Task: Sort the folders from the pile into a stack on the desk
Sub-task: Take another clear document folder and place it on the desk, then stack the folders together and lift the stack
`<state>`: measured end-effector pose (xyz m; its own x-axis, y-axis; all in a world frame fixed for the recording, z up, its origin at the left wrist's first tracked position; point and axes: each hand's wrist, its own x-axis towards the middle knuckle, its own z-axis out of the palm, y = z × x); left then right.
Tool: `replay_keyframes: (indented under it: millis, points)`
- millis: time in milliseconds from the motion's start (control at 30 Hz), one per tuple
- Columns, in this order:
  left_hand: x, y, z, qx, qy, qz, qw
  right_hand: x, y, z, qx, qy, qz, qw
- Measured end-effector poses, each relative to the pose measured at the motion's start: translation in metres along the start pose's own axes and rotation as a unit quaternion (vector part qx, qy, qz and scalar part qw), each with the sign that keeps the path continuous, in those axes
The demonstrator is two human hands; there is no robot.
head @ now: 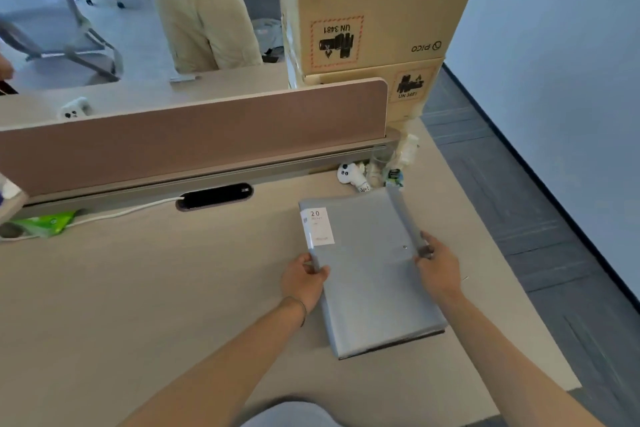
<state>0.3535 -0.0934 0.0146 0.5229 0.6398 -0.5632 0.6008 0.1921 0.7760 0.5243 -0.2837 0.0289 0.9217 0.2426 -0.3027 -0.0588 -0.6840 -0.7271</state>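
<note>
A grey folder [367, 274] with a white label marked "20" lies flat on the beige desk [145, 288], right of centre, resting on at least one more folder whose dark edge shows at its near end. My left hand [303, 279] grips its left edge. My right hand [438, 265] pinches the lower end of a second grey folder [403, 215], which stands tilted on edge along the right side of the flat one.
A brown divider panel [194, 136] runs across the back of the desk, with a black cable port [214, 196] below it. A white controller [351, 175] and bottles [394, 163] sit at the back right. Stacked cardboard boxes [374, 21] rise behind. A person [204, 7] stands beyond the divider.
</note>
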Motion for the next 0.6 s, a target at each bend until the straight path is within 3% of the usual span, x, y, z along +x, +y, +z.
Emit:
replay_keyframes:
  millis: [233, 367, 600]
  points:
    - [0.016, -0.005, 0.027, 0.113, 0.042, 0.009, 0.993, 0.030, 0.036, 0.012, -0.021, -0.026, 0.044, 0.998]
    - [0.021, -0.010, 0.035, 0.160, 0.018, -0.015, 0.987, 0.038, 0.047, 0.016, -0.024, -0.033, 0.056, 0.998]
    - [0.021, -0.007, 0.044, 0.012, -0.001, -0.127, 0.992, 0.049, 0.052, 0.020, -0.078, -0.073, 0.054, 0.993]
